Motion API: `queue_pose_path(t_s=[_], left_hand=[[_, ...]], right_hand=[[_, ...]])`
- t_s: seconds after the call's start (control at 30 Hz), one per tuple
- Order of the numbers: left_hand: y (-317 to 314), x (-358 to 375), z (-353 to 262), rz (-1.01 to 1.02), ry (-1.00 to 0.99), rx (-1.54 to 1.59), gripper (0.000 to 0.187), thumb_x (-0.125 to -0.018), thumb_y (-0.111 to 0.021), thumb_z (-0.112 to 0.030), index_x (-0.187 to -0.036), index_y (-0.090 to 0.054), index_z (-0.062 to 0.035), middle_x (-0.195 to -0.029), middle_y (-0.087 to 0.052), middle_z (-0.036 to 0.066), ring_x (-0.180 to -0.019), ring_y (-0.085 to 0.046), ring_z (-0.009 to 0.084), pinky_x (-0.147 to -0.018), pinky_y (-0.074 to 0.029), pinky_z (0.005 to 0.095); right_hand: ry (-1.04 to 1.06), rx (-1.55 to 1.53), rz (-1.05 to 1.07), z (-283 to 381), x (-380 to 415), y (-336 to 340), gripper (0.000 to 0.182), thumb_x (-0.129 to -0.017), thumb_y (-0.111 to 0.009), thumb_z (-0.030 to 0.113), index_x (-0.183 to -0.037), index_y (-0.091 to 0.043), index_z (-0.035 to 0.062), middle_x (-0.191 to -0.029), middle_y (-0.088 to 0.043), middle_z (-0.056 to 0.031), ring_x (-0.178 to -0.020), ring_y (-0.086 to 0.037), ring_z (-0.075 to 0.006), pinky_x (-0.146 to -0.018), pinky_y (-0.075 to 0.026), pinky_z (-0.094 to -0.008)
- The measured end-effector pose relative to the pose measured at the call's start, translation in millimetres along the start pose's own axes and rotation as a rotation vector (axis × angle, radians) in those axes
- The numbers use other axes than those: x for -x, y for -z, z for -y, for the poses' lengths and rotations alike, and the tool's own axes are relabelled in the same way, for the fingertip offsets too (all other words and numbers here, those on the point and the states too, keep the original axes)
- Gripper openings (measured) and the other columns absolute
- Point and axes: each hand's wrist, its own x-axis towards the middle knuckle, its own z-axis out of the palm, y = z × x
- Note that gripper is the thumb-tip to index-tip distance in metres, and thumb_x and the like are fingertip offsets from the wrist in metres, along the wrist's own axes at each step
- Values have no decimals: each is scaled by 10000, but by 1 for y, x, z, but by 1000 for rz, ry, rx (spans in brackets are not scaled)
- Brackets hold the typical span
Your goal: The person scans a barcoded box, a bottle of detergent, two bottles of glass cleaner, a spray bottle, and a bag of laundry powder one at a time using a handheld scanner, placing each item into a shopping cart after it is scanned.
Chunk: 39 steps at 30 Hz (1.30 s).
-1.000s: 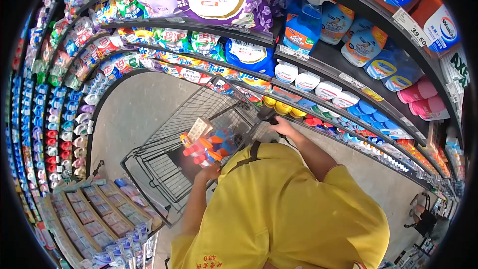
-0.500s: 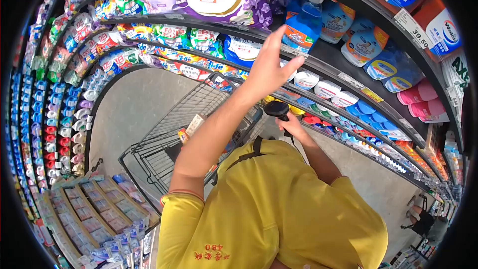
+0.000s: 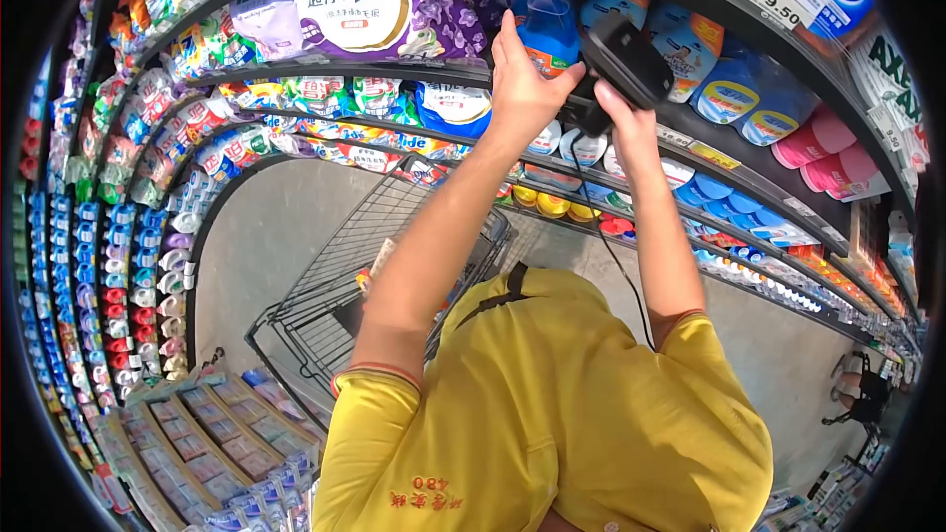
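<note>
My left hand (image 3: 530,94) is raised at the shelf with its fingers stretched up and the thumb apart. It is open, right in front of a blue spray bottle (image 3: 551,32) with a white top, and overlaps the lower part of it. My right hand (image 3: 627,126) is closed round the handle of a black handheld barcode scanner (image 3: 631,59). From the scanner a thin cable (image 3: 619,261) hangs down toward my waist. The scanner's head covers part of the blue and orange bottles (image 3: 688,44) behind it.
A large purple bag of washing powder (image 3: 365,5) stands left of the bottle. Price tags line the dark shelf edge (image 3: 769,182). Below me on the left is a wire shopping cart (image 3: 325,266); a display of small packs (image 3: 187,433) stands behind it. A person (image 3: 862,394) is far right.
My right hand has lifted the scanner from waist height up to the shelf, beside my left hand. My left hand has shifted slightly left in view, still at the blue bottle.
</note>
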Motion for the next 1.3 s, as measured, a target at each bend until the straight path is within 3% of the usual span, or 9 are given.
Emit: queue_pose_path(t_s=[0.3, 0.4, 0.6, 0.63, 0.77, 0.87, 1.0, 1.23, 1.3], left_hand=[[-17, -1, 18, -169, -35, -108, 947, -622, -846, -264, -1308, -270, 44, -1210, -413, 242, -1073, -501, 402, -880, -452, 432], [-13, 2, 14, -101, 94, -23, 893, -640, -834, -271, -1276, -293, 47, -1236, -436, 239, -1141, -477, 372, -950, -410, 425], [0, 28, 28, -30, -327, 40, 766, -667, -809, -118, -1247, -338, 50, -1133, -506, 222, -1036, -554, 336, -852, -464, 385], [-1, 32, 24, -88, -132, 227, 726, -676, -791, -70, -1251, -362, 41, -1144, -498, 196, -1038, -549, 297, -864, -463, 354], [51, 63, -24, -63, -217, 326, 860, -649, -818, -89, -1328, -302, 28, -1266, -431, 145, -1126, -498, 247, -961, -427, 356], [88, 93, -34, -31, -125, 451, 828, -666, -801, -74, -1348, -342, 24, -1262, -490, 135, -1143, -525, 225, -976, -432, 371], [114, 119, -29, 318, 364, 1130, 945, -688, -698, -545, -1351, -359, 36, -1325, -464, 229, -1193, -510, 315, -1005, -417, 448], [125, 155, -11, 259, 626, 1667, 944, -727, -652, -543, -1374, -310, 55, -1368, -415, 218, -1242, -452, 358, -1017, -387, 548], [122, 166, 2, 267, 618, 1659, 877, -725, -676, -522, -1422, -303, -142, -1350, -413, 238, -1206, -470, 371, -1018, -357, 589]], right_hand=[[-49, -257, 67, -16, -20, -12, 326, -828, -666, 140, -1124, -601, 22, -1036, -624, -44, -974, -560, -132, -900, -426, -306], [-50, -296, 115, -16, -17, -12, 351, -834, -657, 144, -1153, -589, 14, -1087, -626, -62, -1019, -557, -145, -936, -412, -317], [-66, -316, 236, 17, 5, -21, 445, -844, -621, 116, -1259, -519, -9, -1248, -572, -167, -1199, -513, -246, -1028, -363, -366], [-17, -281, 279, 20, 9, -17, 466, -852, -598, 141, -1280, -486, -5, -1247, -556, -211, -1203, -507, -306, -1043, -353, -413], [92, -226, 322, 60, 33, -11, 510, -854, -577, 238, -1284, -462, -10, -1251, -511, -312, -1165, -529, -397, -1031, -377, -484], [52, -277, 197, 65, 52, 6, 482, -864, -583, 227, -1251, -490, -44, -1219, -550, -281, -1055, -602, -321, -971, -435, -443], [-148, -194, 93, 45, 80, 20, 471, -854, -615, 229, -1240, -499, -15, -1131, -596, -242, -902, -630, -239, -836, -495, -364], [-437, -207, 125, 8, 129, 15, 290, -816, -641, 104, -1085, -586, 8, -866, -610, -83, -697, -572, -135, -665, -461, -268], [-473, -229, 136, 7, 134, 6, 263, -815, -629, 77, -1067, -593, 13, -846, -605, -73, -691, -567, -129, -654, -457, -262]])
